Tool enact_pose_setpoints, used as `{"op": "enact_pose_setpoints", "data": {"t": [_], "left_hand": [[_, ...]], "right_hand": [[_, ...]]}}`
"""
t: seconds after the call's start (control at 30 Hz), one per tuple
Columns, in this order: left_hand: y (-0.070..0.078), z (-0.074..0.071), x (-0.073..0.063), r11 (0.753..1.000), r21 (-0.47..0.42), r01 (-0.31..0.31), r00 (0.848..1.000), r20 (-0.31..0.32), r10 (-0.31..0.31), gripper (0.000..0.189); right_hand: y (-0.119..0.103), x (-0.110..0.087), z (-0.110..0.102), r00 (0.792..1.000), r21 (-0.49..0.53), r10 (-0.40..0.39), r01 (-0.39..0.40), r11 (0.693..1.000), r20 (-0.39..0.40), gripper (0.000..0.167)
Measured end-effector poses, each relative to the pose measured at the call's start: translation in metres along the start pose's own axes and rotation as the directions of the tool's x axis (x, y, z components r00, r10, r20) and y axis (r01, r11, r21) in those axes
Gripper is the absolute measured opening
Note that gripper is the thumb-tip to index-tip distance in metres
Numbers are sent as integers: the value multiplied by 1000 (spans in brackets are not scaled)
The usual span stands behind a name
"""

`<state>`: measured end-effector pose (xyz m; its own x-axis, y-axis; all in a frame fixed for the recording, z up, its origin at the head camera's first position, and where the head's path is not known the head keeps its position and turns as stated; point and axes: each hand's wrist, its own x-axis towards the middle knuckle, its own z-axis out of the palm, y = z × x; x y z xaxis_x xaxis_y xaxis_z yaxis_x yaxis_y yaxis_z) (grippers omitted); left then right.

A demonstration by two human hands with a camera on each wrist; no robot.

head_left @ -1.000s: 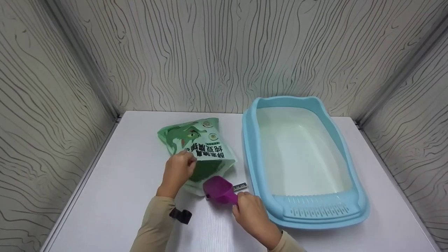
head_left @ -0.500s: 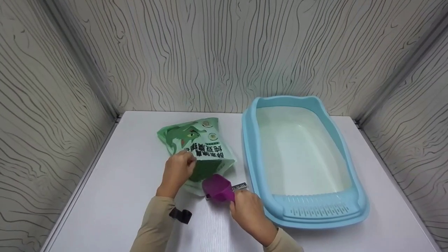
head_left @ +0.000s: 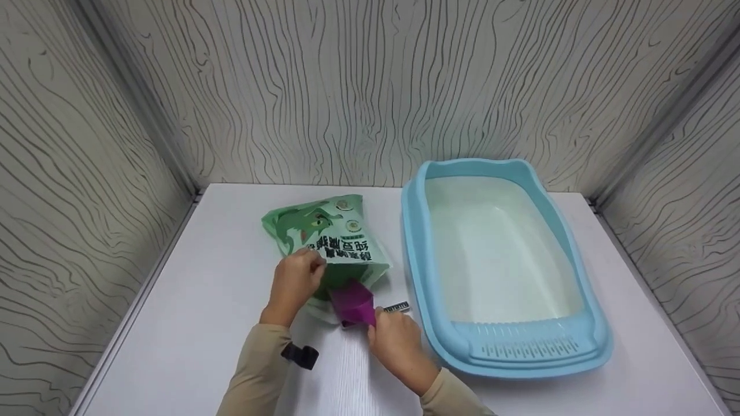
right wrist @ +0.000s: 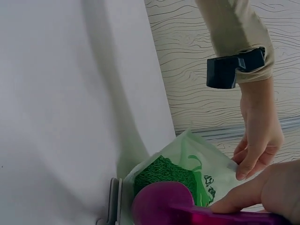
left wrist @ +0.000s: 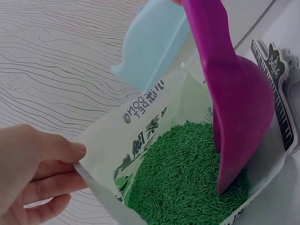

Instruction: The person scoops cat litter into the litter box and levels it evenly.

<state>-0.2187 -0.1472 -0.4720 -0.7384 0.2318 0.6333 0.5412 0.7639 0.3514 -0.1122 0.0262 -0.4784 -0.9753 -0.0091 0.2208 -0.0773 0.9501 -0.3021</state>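
A green and white bag (head_left: 324, 231) of cat litter lies on the table, its mouth toward the person. Green litter pellets (left wrist: 173, 173) fill its inside in the left wrist view. My left hand (head_left: 296, 280) pinches the upper edge of the bag's mouth between thumb and fingers, holding it raised. A purple scoop (head_left: 352, 303) is in my right hand (head_left: 396, 344), which grips the handle. The scoop's front edge dips into the pellets just inside the bag, as the left wrist view shows. In the right wrist view the scoop hides part of the bag's opening.
A light blue litter box (head_left: 413, 271) with a pale inside stands right of the bag. A black-and-white patterned flat item (head_left: 396, 307) lies between the bag and the box. Wood-grain patterned walls (head_left: 347, 86) enclose the table (head_left: 214, 289) at the back and sides.
My right hand has moved left and slightly forward, carrying the scoop from in front of the bag into its mouth. My left hand stays on the bag's edge.
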Motion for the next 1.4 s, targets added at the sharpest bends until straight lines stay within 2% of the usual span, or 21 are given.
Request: {"op": "enact_pose_setpoints", "data": {"t": [0.13,0.23,0.37,0.77,1.07,1.4], "left_hand": [[1,0,1,999,-6,41,999,36,-40,9],[2,0,2,999,-4,52,998,42,-51,8],[3,1,2,999,-1,43,999,19,-43,10],[6,2,2,997,-10,72,997,-20,-72,8],[2,5,7,997,-11,71,996,-52,-72,8],[0,7,7,997,-17,73,996,-57,-74,7]], "right_hand": [[-1,0,7,1000,8,20,-20,1000,5,18],[-3,-2,11,1000,7,17,-16,1000,-25,19],[-5,-2,18,997,-17,-9,8,1000,-78,23],[-6,5,32,991,-19,-53,51,999,-123,13],[-4,11,38,998,24,-29,30,999,-63,17],[-6,14,55,986,-57,-25,15,998,-165,21]]}}
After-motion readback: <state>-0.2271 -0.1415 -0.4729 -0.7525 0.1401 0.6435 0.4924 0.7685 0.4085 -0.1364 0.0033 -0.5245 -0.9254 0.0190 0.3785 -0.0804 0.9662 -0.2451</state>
